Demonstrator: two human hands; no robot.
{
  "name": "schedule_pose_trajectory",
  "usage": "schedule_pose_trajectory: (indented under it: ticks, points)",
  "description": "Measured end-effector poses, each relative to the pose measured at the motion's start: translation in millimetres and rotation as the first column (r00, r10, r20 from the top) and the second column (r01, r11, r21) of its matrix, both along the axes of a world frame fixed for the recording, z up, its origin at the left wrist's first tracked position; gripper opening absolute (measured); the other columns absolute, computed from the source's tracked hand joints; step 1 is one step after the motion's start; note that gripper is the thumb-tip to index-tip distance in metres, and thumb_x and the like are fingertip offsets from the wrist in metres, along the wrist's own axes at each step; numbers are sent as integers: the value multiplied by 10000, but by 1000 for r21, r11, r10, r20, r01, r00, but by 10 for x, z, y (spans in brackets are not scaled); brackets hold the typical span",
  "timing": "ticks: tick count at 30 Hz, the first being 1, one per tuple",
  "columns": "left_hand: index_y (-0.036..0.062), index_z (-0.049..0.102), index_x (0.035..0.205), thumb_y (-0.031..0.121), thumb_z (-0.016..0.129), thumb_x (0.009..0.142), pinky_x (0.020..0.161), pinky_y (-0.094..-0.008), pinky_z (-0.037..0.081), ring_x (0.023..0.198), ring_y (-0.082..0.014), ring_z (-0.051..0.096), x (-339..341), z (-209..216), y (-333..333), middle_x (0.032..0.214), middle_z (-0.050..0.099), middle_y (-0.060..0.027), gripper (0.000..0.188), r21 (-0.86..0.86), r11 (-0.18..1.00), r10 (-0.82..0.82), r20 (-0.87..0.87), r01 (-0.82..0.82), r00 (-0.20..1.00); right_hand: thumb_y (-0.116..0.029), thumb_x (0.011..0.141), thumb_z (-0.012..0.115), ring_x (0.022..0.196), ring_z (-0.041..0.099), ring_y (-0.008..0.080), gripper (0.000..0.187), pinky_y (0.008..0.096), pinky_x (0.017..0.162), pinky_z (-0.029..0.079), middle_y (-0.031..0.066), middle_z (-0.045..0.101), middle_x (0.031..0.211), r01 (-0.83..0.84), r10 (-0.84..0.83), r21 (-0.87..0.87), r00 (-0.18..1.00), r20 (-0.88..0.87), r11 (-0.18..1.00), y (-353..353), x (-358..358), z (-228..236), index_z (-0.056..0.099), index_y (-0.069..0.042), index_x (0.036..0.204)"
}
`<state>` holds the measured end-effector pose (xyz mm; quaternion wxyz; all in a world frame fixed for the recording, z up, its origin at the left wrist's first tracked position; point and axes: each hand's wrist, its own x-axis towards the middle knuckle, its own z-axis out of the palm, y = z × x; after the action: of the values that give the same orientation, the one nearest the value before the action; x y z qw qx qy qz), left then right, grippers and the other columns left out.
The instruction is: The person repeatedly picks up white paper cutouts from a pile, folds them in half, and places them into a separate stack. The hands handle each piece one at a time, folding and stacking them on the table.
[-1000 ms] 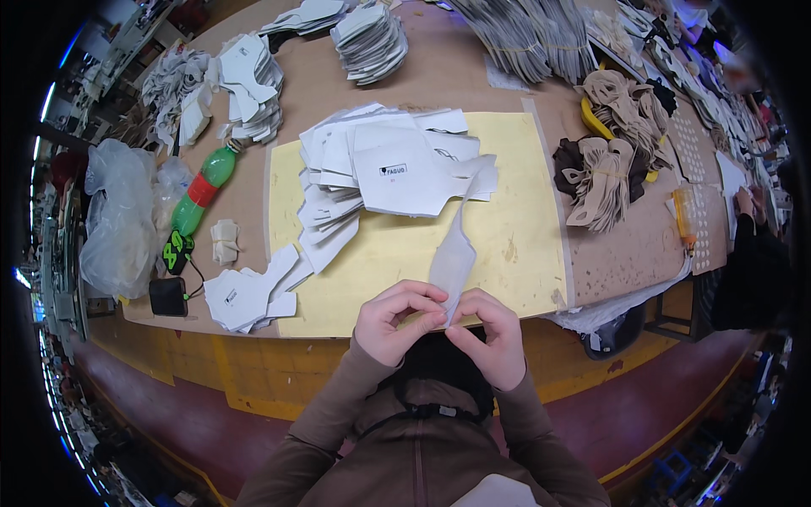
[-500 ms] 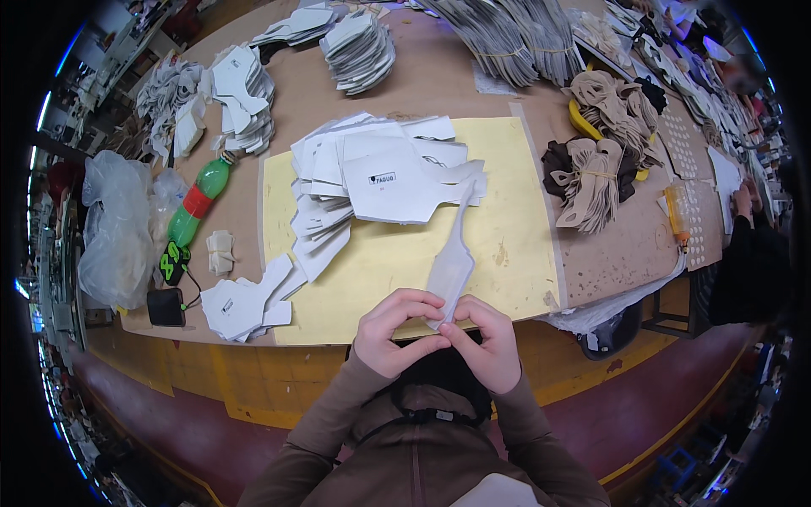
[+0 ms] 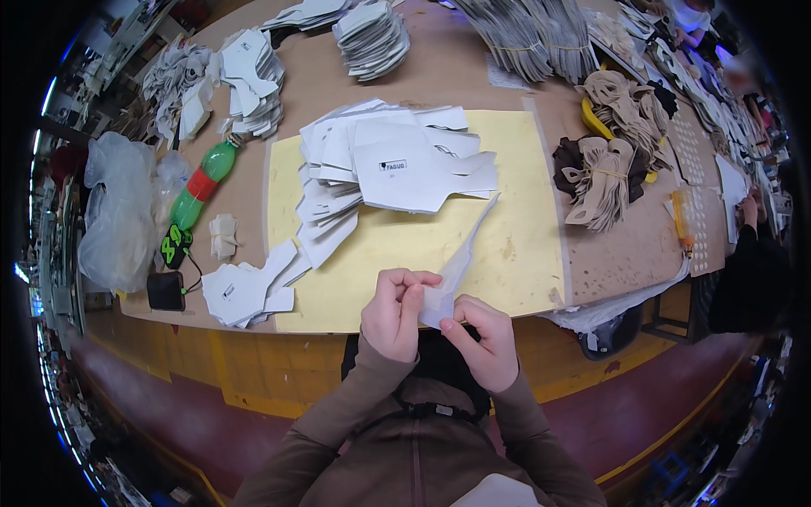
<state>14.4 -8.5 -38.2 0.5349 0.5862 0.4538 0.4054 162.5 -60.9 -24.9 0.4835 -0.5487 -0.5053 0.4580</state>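
Between my hands, above the front edge of the table, is a thin whitish cut piece (image 3: 457, 264) with a long narrow tail that points away from me. My left hand (image 3: 396, 312) pinches its left side between thumb and fingers. The lower right corner is gripped by the thumb and fingers of my right hand (image 3: 481, 340). Beyond the tail lies a loose pile of white cut pieces (image 3: 397, 173), the top one bearing a small printed mark. A smaller fanned stack of similar white pieces (image 3: 232, 293) rests at the table's front left.
A yellow sheet (image 3: 372, 287) covers the middle of the brown table. To the left are a green bottle (image 3: 218, 160), a plastic bag (image 3: 118, 220) and a black phone (image 3: 166, 291). Tied beige bundles (image 3: 604, 177) lie right; grey stacks (image 3: 532, 42) behind. A person's hand (image 3: 749, 207) shows far right.
My left hand has turned more upright, its thumb now along the piece. The whitish piece has tilted and looks more folded, its tail swung to the right. The view has shifted slightly.
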Motion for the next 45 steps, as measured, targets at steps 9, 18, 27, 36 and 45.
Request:
schedule_pose_trajectory:
  ticks: [9, 18, 27, 36, 45]
  points:
    - [-3, 535, 1052, 113, 481, 1066, 628, -265, 459, 677, -113, 556, 31, 5, 227, 816, 641, -72, 128, 129, 970, 225, -153, -206, 962, -46, 940, 638, 711, 552, 159, 158, 277, 675, 429, 81, 594, 768, -8, 10, -31, 998, 61, 1000, -99, 22, 79, 598, 36, 811]
    - [-8, 535, 1059, 112, 499, 1061, 648, -252, 424, 697, -110, 499, 2, 12, 399, 798, 560, -56, 126, 169, 948, 300, -175, -271, 938, -49, 939, 648, 726, 540, 238, 140, 318, 686, 435, 114, 576, 785, -36, 35, -88, 999, -19, 995, -218, 68, 84, 581, 28, 844]
    - [4, 539, 1041, 96, 526, 1052, 642, -234, 420, 692, -72, 482, 209, -41, 217, 775, 550, -27, 94, 154, 960, 257, -147, -235, 955, -126, 993, 579, 794, 543, 107, 169, 266, 759, 449, 24, 623, 820, 119, -191, -187, 880, -434, 975, -315, 221, -140, 623, 15, 911]
    - [-3, 566, 1036, 84, 545, 1038, 620, -230, 436, 653, -77, 507, 218, -116, 239, 741, 584, -36, 89, 175, 980, 135, -212, -99, 968, -205, 995, 657, 680, 587, 77, 286, 256, 655, 468, 31, 676, 722, 43, -125, -371, 972, -200, 928, -400, 145, -140, 683, 56, 882]
    - [0, 573, 1040, 55, 543, 1022, 640, -254, 456, 677, -93, 534, 55, -82, 627, 778, 617, -48, 65, 303, 950, 172, -294, -80, 940, -132, 981, 642, 632, 577, 82, 249, 242, 609, 433, 43, 652, 674, -96, -68, -451, 940, -334, 887, -404, 343, -50, 696, 28, 798]
